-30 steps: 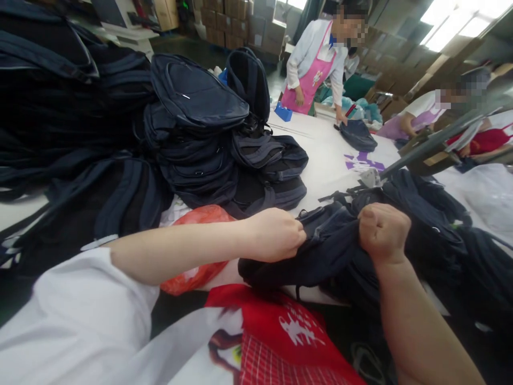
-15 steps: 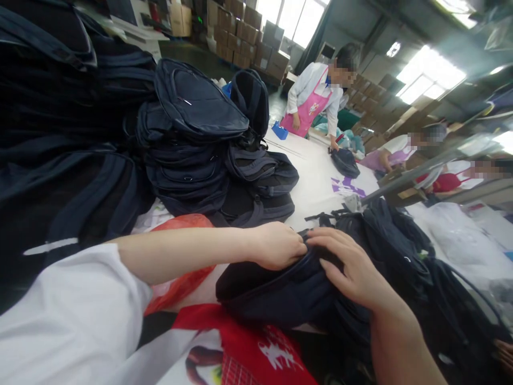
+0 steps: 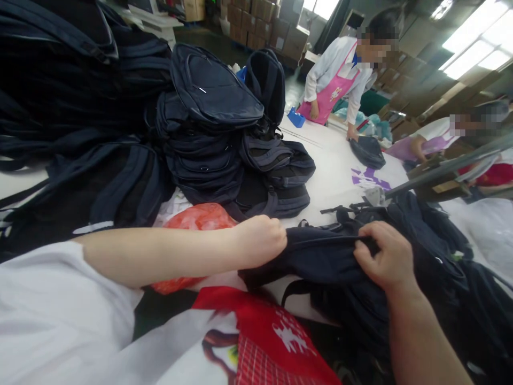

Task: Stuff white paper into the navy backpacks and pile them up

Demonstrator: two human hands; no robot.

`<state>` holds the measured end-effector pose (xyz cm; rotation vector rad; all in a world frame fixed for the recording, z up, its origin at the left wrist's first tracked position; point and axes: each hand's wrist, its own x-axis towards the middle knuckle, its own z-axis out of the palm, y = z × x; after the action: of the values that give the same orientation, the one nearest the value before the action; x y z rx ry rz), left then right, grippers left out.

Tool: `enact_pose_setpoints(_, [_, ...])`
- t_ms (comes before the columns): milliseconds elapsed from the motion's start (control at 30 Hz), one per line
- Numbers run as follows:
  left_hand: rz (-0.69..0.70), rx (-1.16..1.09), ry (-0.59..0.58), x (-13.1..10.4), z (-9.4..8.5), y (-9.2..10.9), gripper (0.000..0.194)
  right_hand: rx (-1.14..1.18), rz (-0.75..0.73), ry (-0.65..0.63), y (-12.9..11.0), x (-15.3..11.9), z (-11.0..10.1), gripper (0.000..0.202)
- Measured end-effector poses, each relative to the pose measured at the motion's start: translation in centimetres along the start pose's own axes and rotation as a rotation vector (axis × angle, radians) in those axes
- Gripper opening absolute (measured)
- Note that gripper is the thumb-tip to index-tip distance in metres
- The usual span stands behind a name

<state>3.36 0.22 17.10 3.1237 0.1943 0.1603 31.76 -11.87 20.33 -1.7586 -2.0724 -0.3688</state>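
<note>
A dark navy backpack (image 3: 316, 264) lies in front of me with its edge pulled taut between my two hands. My left hand (image 3: 262, 240) is closed in a fist on the left end of that edge. At the other end, my right hand (image 3: 385, 251) pinches the fabric between thumb and fingers. One strap of the backpack curves down below the stretched edge. Just behind my left forearm lies a red plastic bag (image 3: 200, 218). The far side of the backpack blends into other dark bags on the right, so its full outline is hidden.
Tall piles of navy backpacks (image 3: 216, 91) stand at the left and centre. More dark backpacks (image 3: 425, 230) lie at the right. Across the white table (image 3: 332, 176), a co-worker in a pink apron (image 3: 332, 93) touches a dark bag (image 3: 366, 152). A metal pole (image 3: 452, 168) slants at right.
My hands have moved apart, drawing the backpack's edge taut and flattening its opening. My left hand has come out of the opening. The view has shifted slightly to the right and down.
</note>
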Motion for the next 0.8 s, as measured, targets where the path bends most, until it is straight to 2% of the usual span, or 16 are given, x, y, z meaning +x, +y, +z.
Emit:
enact_pose_setpoints(100, [-0.094, -0.006, -0.128, -2.6, 3.4, -0.3, 0.011, -0.013, 0.056, 0.033, 2.7, -0.2, 0.1, 0.004])
enact_pose_setpoints(167, [-0.149, -0.020, -0.184, -3.8, 6.2, 0.1, 0.013, -0.001, 0.057, 0.021, 3.4, -0.1, 0.7, 0.007])
enact_pose_setpoints(267, [-0.227, -0.075, -0.238, -4.5, 10.2, 1.3, 0.014, 0.016, 0.041, -0.024, 2.8, 0.5, 2.1, 0.008])
enact_pose_setpoints(367, [-0.326, -0.090, -0.238, -4.7, 12.8, 2.0, 0.018, 0.004, 0.029, -0.062, 1.6, 1.4, 2.8, 0.009])
enact_pose_setpoints(433, [-0.362, -0.106, -0.226, -4.9, 13.4, 1.8, 0.018, -0.012, 0.034, -0.073, 0.6, 1.9, 2.5, 0.008])
enact_pose_setpoints(500, [-0.354, -0.120, -0.186, -5.1, 13.3, 1.3, 0.017, -0.011, 0.018, -0.118, -0.9, 2.1, 1.7, 0.005])
enact_pose_setpoints(533, [-0.339, -0.115, -0.153, -5.2, 13.0, 1.1, 0.015, -0.013, -0.007, -0.160, -1.8, 2.2, 1.1, 0.011])
enact_pose_setpoints(667, [-0.167, -0.078, -0.042, -5.3, 11.4, 1.3, 0.011, -0.066, -0.145, -0.307, -5.4, 1.6, 0.1, 0.027])
enact_pose_setpoints(733, [-0.063, -0.079, -0.020, -5.3, 10.9, 1.7, 0.010, -0.073, -0.178, -0.296, -6.2, 1.0, 0.3, 0.026])
enact_pose_setpoints(800, [-0.015, -0.098, -0.006, -5.6, 10.7, 2.1, 0.010, -0.059, -0.186, -0.263, -6.3, 0.4, 0.5, 0.027])
